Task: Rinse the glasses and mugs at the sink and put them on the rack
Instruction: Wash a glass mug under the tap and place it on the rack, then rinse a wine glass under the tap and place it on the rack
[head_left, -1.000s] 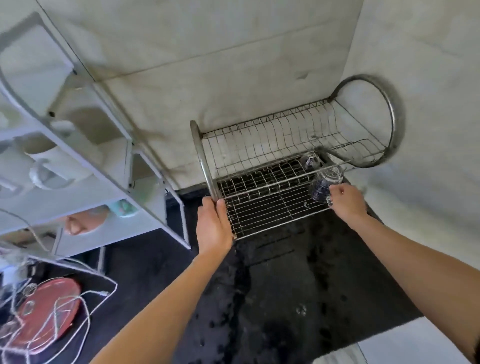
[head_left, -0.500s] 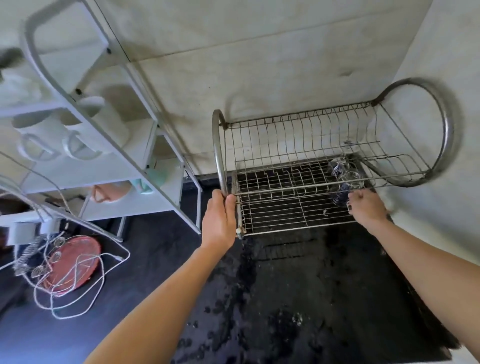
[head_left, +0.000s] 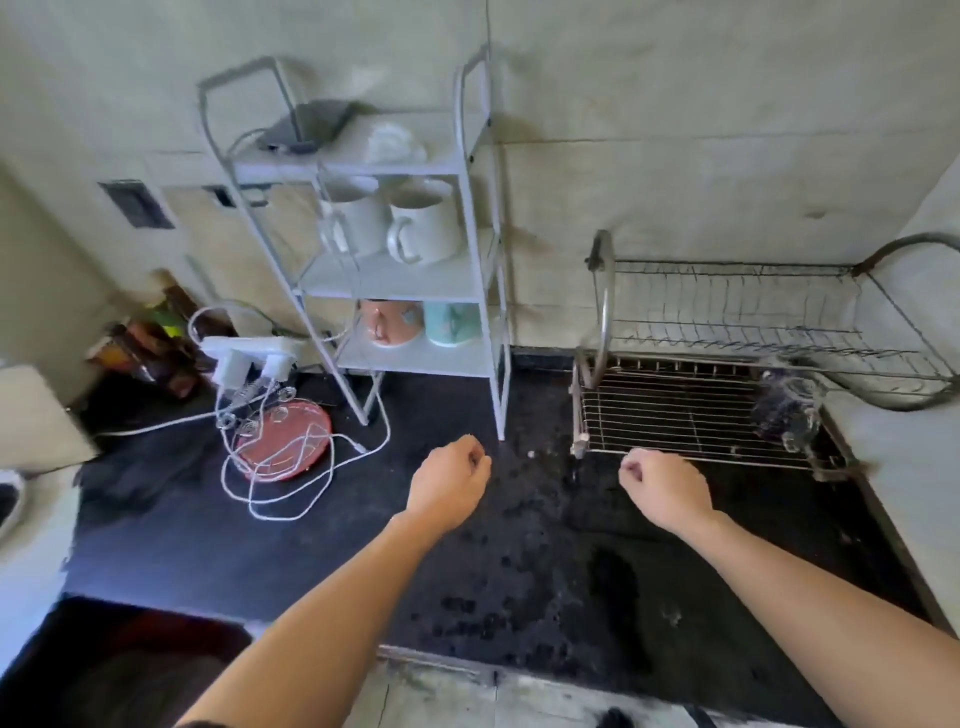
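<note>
A steel wire dish rack (head_left: 675, 415) stands on the wet black counter at the right. A clear glass (head_left: 787, 410) lies on its lower tier near the right end. On the white shelf unit (head_left: 415, 275), two white mugs (head_left: 421, 221) sit on the middle level, with a pink mug (head_left: 389, 322) and a teal mug (head_left: 452, 325) below. My left hand (head_left: 449, 480) hovers over the counter left of the rack, fingers curled, holding nothing. My right hand (head_left: 662, 488) is just in front of the rack's front edge, also curled and holding nothing.
A white power strip (head_left: 249, 353) with plugs and loose white cables (head_left: 291, 467) lies at the left over a red round lid (head_left: 283, 441). A dark router (head_left: 306, 124) sits on top of the shelf unit. The black counter (head_left: 545, 545) is wet with droplets.
My left hand let go of the rack's left post and my right hand released the glass. Both hands drew back toward me, and the view swung left to show the shelf unit.
</note>
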